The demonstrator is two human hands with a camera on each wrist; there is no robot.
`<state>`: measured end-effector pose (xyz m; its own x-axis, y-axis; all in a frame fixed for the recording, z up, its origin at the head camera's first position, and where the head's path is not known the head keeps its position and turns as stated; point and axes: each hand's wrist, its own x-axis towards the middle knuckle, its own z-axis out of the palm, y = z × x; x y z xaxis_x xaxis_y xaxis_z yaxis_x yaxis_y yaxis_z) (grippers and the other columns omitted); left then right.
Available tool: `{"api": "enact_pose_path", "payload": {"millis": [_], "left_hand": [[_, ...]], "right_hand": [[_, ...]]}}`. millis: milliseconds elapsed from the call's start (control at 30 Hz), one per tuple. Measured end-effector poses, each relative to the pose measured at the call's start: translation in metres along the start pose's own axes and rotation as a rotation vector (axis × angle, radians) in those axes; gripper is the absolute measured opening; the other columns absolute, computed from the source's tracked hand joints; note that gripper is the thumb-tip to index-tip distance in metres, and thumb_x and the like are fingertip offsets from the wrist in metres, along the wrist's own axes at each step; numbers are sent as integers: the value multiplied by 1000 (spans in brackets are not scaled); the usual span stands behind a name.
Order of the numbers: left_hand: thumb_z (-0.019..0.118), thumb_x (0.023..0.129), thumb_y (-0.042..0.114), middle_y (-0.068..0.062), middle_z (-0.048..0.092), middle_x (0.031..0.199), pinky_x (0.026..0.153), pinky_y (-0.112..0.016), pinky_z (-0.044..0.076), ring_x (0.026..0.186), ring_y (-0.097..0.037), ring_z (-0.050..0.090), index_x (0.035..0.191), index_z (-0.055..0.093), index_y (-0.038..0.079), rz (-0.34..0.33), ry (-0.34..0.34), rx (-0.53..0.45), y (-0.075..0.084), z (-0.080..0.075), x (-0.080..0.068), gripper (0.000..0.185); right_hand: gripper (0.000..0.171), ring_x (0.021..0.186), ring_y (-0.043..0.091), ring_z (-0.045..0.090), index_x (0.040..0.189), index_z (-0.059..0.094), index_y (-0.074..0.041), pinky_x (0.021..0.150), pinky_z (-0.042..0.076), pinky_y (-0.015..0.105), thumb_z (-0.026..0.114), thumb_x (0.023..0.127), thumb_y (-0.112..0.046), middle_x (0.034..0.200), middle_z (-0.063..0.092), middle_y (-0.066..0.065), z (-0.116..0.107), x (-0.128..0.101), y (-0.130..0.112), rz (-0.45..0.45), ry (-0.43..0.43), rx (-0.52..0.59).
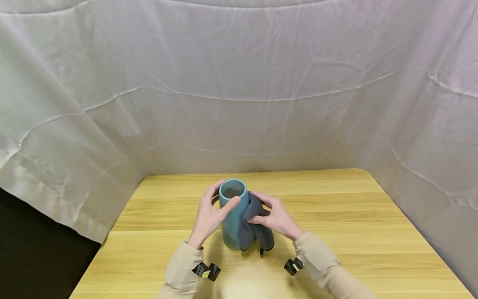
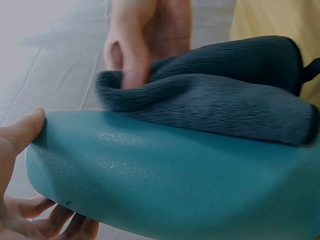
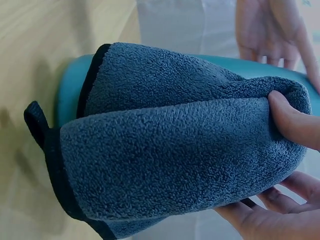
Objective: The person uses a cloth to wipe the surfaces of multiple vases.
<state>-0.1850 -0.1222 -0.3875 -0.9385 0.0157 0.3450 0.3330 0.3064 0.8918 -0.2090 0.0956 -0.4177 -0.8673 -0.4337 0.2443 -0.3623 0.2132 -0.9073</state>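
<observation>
A tall teal vase (image 1: 232, 216) stands upright on the wooden table (image 1: 336, 216). My left hand (image 1: 210, 214) grips its upper part, thumb (image 2: 22, 131) on the near side of the rim and fingers round the far side. A dark grey-blue cloth (image 1: 255, 228) with a black edge lies against the vase's right side. My right hand (image 1: 276, 216) holds this cloth, thumb (image 3: 295, 122) and fingers pinching its top fold and pressing it to the vase (image 3: 70, 95). The cloth (image 2: 215, 95) hangs down to the table.
White fabric (image 1: 239, 83) curtains the table at the back and on both sides. The table's left edge (image 1: 108, 236) drops to a dark floor. Bare wood lies all round the vase.
</observation>
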Motion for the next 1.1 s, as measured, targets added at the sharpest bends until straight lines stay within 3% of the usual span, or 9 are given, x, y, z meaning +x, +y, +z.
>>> {"api": "enact_pose_path", "payload": {"millis": [333,700,1100], "left_hand": [[79,87,28,-8,59,137,114,-50,44,129,-27,56,143,53,13,-3,0,0,0,0,1,64],[79,87,26,-10,59,137,114,-50,44,128,-29,56,144,52,9,-2,2,0,-1,0,0,66],[79,87,27,-10,59,137,113,-50,45,128,-29,57,144,52,8,4,3,3,-1,0,0,66]], "right_hand": [[73,138,41,50,150,48,-11,101,57,43,78,84,-7,153,49,17,2,-3,6,54,-2,31],[74,137,41,50,150,47,-10,104,55,48,78,84,-4,151,50,18,-4,9,-24,-62,36,18],[75,137,42,50,150,47,-8,102,55,48,79,83,-3,150,51,18,-4,9,-20,-80,33,14]]}}
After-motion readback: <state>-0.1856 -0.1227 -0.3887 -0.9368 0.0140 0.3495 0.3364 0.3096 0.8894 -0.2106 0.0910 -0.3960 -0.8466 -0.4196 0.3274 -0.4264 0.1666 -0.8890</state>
